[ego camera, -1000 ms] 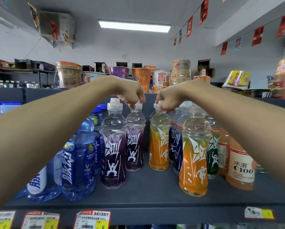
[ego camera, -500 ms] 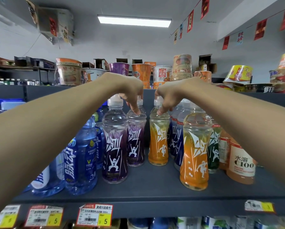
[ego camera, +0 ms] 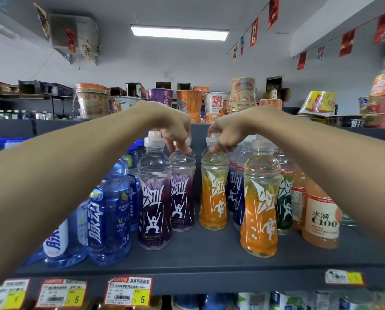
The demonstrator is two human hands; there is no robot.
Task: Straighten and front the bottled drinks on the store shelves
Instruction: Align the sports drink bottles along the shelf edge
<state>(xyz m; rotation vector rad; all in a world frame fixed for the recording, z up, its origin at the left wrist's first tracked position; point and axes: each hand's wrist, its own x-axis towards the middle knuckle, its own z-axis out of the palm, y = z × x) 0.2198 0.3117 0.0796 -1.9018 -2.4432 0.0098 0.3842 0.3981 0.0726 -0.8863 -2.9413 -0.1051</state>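
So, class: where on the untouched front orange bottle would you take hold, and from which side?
Probably the narrow waist of the front orange bottle, approached from the front-left: it stands upright nearest the shelf edge, bare shelf lies to its left, and a green bottle crowds its right.

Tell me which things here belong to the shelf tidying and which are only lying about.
Belong to the job: left hand on rear purple bottle; right hand on rear orange bottle; front purple bottle; front orange bottle.
Only lying about: noodle cups; price tags; hanging flags.
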